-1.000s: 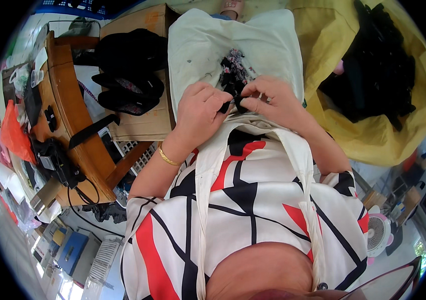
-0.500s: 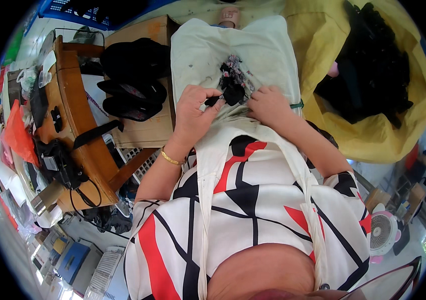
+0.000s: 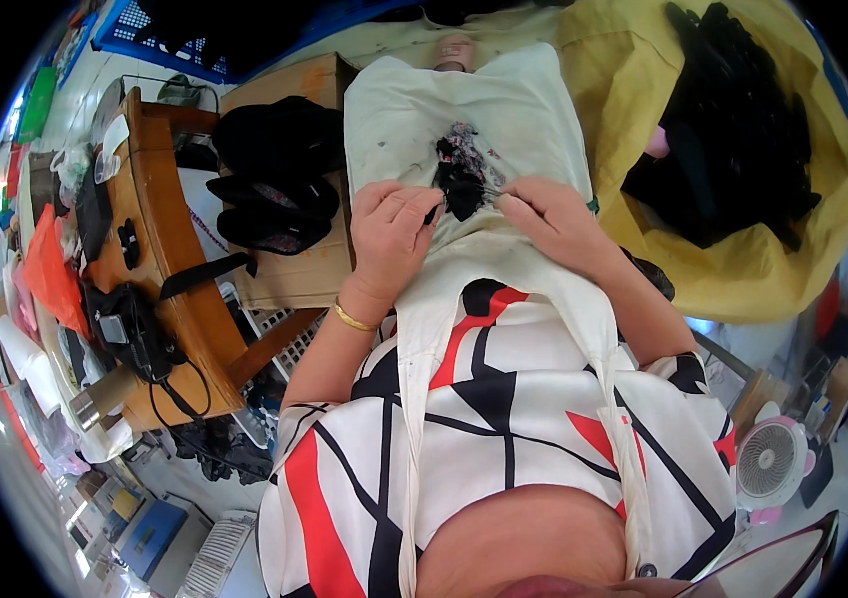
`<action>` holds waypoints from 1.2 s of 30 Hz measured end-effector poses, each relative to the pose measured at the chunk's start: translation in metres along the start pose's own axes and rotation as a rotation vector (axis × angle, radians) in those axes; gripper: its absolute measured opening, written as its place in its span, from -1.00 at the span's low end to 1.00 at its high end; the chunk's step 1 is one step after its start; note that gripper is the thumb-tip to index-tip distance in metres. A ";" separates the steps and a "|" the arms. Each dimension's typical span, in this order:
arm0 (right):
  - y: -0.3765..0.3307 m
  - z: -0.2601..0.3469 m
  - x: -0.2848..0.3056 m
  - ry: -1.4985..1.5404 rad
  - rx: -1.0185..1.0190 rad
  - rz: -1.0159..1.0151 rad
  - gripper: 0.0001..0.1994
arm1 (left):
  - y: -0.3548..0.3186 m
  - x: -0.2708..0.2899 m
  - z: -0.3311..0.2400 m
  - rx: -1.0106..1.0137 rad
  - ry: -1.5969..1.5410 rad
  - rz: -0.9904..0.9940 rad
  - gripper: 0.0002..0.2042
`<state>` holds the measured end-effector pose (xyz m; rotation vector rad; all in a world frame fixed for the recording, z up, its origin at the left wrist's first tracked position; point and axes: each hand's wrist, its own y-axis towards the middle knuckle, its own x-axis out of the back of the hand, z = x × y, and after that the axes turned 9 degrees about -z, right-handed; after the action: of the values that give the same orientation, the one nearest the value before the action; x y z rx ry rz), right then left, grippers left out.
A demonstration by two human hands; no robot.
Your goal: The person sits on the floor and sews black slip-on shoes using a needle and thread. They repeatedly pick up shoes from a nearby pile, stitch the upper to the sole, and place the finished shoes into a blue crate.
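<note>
A white apron [image 3: 384, 110] is spread over my lap, with a small heap of black and flower-patterned scraps [image 3: 461, 184] in its middle. To the left of the heap, my left hand [image 3: 390, 239] is closed, pinching a small black piece of material [image 3: 432, 213] between thumb and fingers. My right hand [image 3: 562, 221] is closed at the heap's right side. A thin greyish thing shows at its fingertips, too small to make out, and the fingers hide the rest.
Black shoes with patterned linings [image 3: 280, 214] lie on a cardboard box [image 3: 289, 284] at left, beside a wooden stool [image 3: 160, 209]. On the right stands a yellow sack [image 3: 603, 60] of black pieces [image 3: 733, 130]. A blue crate [image 3: 160, 40] is at the far left.
My right hand has turned, its thumb and finger now reaching toward the heap. My left hand has moved slightly right, still pinching the black piece. The whole view has shifted a little.
</note>
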<state>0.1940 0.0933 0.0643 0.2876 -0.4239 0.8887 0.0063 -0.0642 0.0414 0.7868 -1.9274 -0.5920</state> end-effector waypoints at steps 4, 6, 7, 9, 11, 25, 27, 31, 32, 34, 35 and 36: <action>0.002 0.008 -0.002 -0.088 -0.058 -0.016 -0.69 | 0.002 -0.002 -0.005 -0.060 0.034 0.009 -0.67; 0.002 0.003 -0.003 -0.125 -0.041 -0.041 -0.68 | 0.004 -0.001 -0.008 -0.055 0.025 0.019 -0.70; 0.002 0.001 -0.003 -0.144 -0.033 -0.053 -0.68 | 0.005 -0.001 -0.009 -0.052 0.021 0.023 -0.72; 0.002 -0.001 -0.005 -0.142 -0.016 -0.079 -0.68 | 0.006 -0.001 -0.011 -0.049 0.014 0.024 -0.72; 0.003 -0.001 -0.007 -0.140 -0.001 -0.088 -0.68 | 0.006 -0.003 -0.012 -0.057 0.010 0.017 -0.71; -0.008 -0.019 -0.011 -0.379 0.277 -0.201 -0.76 | 0.001 -0.008 0.001 0.198 -0.041 0.114 -0.81; -0.001 -0.012 -0.013 -0.323 0.360 -0.215 -0.75 | 0.003 -0.011 -0.002 0.202 -0.082 0.140 -0.79; 0.015 -0.007 -0.027 -0.350 0.666 -0.222 -0.77 | 0.006 -0.013 -0.008 0.151 -0.134 0.128 -0.79; 0.019 -0.006 -0.030 -0.397 0.679 -0.181 -0.78 | 0.006 -0.010 -0.007 0.156 -0.151 0.135 -0.78; 0.016 -0.004 -0.030 -0.491 0.712 -0.100 -0.79 | 0.003 -0.009 -0.009 0.168 -0.180 0.144 -0.77; 0.019 -0.002 -0.033 -0.472 0.769 -0.129 -0.80 | 0.002 -0.011 -0.008 0.189 -0.204 0.149 -0.76; 0.019 0.000 -0.034 -0.482 0.772 -0.075 -0.79 | 0.002 -0.011 -0.008 0.198 -0.223 0.156 -0.77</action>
<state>0.1601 0.0815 0.0496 1.2361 -0.4931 0.8773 0.0166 -0.0555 0.0395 0.7078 -2.2552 -0.4118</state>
